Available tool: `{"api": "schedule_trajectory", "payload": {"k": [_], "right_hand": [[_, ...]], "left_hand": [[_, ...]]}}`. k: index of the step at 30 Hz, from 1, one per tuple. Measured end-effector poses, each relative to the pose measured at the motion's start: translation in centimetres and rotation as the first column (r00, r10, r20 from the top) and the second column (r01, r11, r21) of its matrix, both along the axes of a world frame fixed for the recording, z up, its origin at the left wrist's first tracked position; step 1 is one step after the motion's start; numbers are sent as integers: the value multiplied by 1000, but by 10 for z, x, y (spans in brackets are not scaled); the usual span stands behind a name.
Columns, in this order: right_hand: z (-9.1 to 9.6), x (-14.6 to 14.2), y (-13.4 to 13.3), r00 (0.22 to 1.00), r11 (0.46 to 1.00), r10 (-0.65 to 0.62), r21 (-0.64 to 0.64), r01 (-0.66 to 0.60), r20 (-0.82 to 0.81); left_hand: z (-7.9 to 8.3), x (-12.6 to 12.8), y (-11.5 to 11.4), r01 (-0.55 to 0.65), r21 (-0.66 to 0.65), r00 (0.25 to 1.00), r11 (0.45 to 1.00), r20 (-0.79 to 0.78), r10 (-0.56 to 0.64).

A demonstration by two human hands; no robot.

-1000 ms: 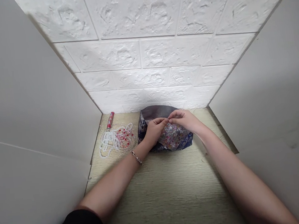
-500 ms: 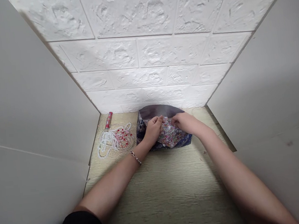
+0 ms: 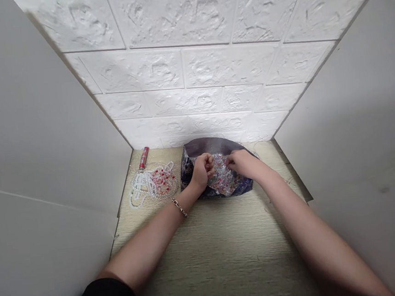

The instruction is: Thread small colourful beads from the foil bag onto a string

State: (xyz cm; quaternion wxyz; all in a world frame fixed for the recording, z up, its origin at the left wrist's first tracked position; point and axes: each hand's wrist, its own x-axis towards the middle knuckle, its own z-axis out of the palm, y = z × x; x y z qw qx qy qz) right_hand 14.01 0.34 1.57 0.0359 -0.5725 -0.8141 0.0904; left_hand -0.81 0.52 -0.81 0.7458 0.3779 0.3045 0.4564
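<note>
A dark bag point(image 3: 214, 145) lies open against the back wall, with a mass of small multicoloured beads point(image 3: 225, 181) inside it. Over its left part is my left hand point(image 3: 203, 170), fingers curled in; whatever they hold is too small to make out. My right hand point(image 3: 239, 162) hovers above the beads on the right, thumb and fingertips pinched together. Anything between those fingertips cannot be made out either. Left of the bag lies a tangle of bead strings point(image 3: 152, 184), white, clear and red.
A small red tube point(image 3: 144, 158) lies behind the bead strings, near the left panel point(image 3: 44, 133). A white brick-patterned wall point(image 3: 184, 71) closes off the back, and another grey panel point(image 3: 354, 120) bounds the right side. Beneath everything is a pale wood-grain tabletop point(image 3: 209, 243).
My left hand has rolled a little, its fingers now curled where the thumb and forefinger were pinched up. The right hand has shifted slightly to the left. The bag stays put.
</note>
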Motion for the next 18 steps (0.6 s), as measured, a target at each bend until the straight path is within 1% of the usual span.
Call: {"api": "schedule_trajectory", "payload": {"k": [5,10,15,18], "right_hand": [[-2,-1,0,1000,1000,4,6,-4,-21],[-3,-3,-2,996,999,43,20,-42,-81],[-2,-6,-4,998,999,44,4,-44,-51],[-2,-9,-6,999,999,37,-2,-37,-40]], "left_hand": [[-1,0,0,-20,29,1000,999,1,20],[-6,3,1,-46,55,990,997,-132,53],[-6,5,0,-61,83,982,995,-171,75],[-6,6,0,-49,138,971,989,-226,79]]}}
